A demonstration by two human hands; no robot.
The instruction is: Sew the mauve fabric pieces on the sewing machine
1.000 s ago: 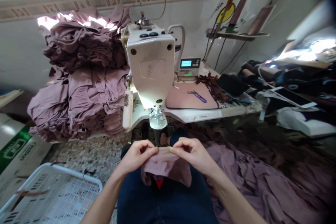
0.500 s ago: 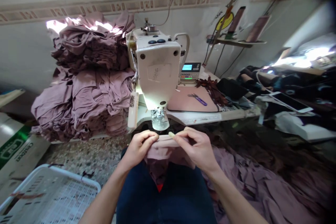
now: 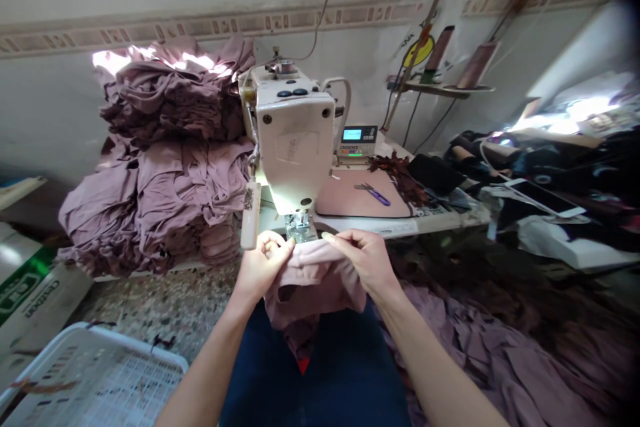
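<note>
Between my hands hangs a mauve garment (image 3: 325,287), its upper edge stretched level just in front of the sewing machine (image 3: 295,147). My left hand (image 3: 263,267) is closed, thumb and fingers pinching that edge at its left end. At the right end, my right hand (image 3: 367,260) grips the same edge, also closed. The clear guard and presser foot area (image 3: 300,225) sit right behind the edge; whether the cloth touches the foot I cannot tell. Lower down, the garment droops over my lap and a small red tip (image 3: 303,365) shows at its bottom.
Folded mauve garments (image 3: 190,180) are piled left of the machine. Purple-handled thread snips (image 3: 374,194) lie on a pink mat (image 3: 345,203). A phone (image 3: 545,197) rests at the right. A white basket (image 3: 100,380) stands low left; loose mauve cloth (image 3: 480,353) heaps low right.
Both hands have raised the garment's edge toward the presser foot. More of the mauve cloth shows below it. The view has shifted slightly.
</note>
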